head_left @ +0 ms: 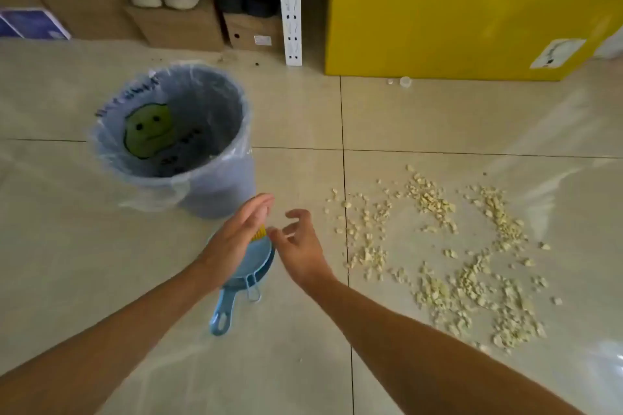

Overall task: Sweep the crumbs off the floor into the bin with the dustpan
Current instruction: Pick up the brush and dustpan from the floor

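Note:
A small blue dustpan (253, 263) lies on the tiled floor with a blue brush nested in it; yellow bristles (259, 232) peek out near its far end and its handle (222, 313) points toward me. My left hand (236, 239) hovers flat over the pan's left side, fingers straight. My right hand (296, 242) is just right of the pan, fingers spread and curled, fingertips near the bristles. Neither hand visibly grips anything. Pale yellow crumbs (438, 246) are scattered over the floor to the right. The blue bin (215, 192), lined with a clear bag, stands just beyond the pan.
A yellow cabinet (472, 10) stands at the back right beside a white perforated shelf post (290, 3). Cardboard boxes (178, 27) with shoes on top line the back wall. A small white cap (405, 81) lies near the cabinet's base.

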